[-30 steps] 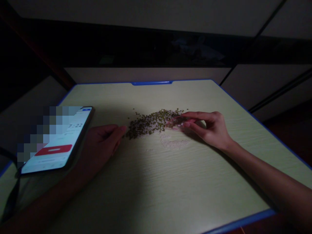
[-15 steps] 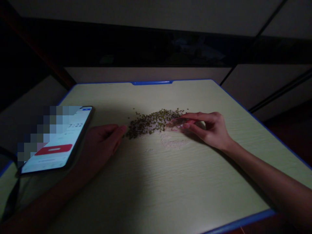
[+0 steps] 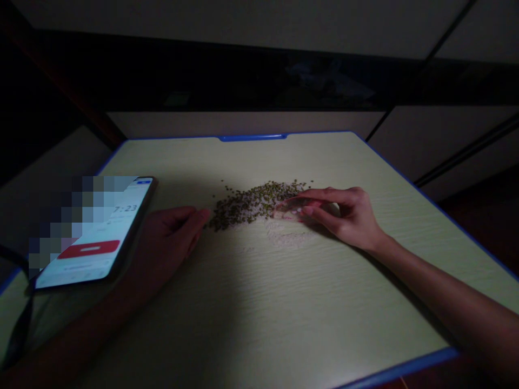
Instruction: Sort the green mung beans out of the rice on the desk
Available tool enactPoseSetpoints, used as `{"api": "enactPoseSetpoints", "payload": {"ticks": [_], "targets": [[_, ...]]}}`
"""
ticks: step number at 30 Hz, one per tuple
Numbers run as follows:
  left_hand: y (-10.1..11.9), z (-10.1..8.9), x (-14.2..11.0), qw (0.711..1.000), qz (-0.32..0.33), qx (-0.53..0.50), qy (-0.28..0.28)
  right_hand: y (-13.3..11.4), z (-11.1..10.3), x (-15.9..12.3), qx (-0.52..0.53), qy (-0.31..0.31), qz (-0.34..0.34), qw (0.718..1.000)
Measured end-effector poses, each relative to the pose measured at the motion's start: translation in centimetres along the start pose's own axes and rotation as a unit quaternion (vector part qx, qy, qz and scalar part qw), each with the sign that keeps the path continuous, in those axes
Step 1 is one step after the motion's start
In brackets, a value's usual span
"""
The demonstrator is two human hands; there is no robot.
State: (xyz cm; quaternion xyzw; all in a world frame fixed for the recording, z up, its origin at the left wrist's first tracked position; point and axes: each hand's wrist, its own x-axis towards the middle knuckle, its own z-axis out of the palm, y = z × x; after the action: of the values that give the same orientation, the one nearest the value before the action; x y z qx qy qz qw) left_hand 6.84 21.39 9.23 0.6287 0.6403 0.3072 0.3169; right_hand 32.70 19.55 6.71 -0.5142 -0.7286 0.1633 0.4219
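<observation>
A heap of small dark green beans (image 3: 265, 197) mixed with pale, rice-like grains (image 3: 253, 208) lies on the table. My right hand (image 3: 352, 216) pinches a small see-through plastic container (image 3: 287, 207) between thumb and fingers at the heap's right end. The container lies on its side, its mouth toward the grains; its exact kind is unclear. A thin scatter of pale grains (image 3: 290, 236) lies just in front of it. My left hand (image 3: 172, 229) rests closed at the heap's left end, thumb against the index finger. Whatever may be between those fingers is hidden.
A lit phone (image 3: 101, 232) with a timer on its screen lies at the left, next to my left forearm. A dark strap (image 3: 22, 319) hangs at the left edge. The pale wood-look table (image 3: 275, 308) has a blue rim. Cabinet panels stand behind it.
The container's mouth has tipped and shifted slightly to the left against the grains, with my right hand nearly in place. My left hand has not moved. The phone's timer advanced.
</observation>
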Motion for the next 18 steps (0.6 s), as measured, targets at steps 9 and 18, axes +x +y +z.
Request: {"api": "enactPoseSetpoints", "payload": {"ticks": [9, 18], "targets": [[0.11, -0.04, 0.08, 1.0, -0.003, 0.0, -0.005, -0.13, -0.07, 0.01, -0.004, -0.001, 0.005, 1.0], [-0.01, 0.03, 0.01, 1.0, -0.007, -0.005, -0.006, -0.01, 0.14, 0.05, 0.001, 0.0, 0.002, 1.0]]}}
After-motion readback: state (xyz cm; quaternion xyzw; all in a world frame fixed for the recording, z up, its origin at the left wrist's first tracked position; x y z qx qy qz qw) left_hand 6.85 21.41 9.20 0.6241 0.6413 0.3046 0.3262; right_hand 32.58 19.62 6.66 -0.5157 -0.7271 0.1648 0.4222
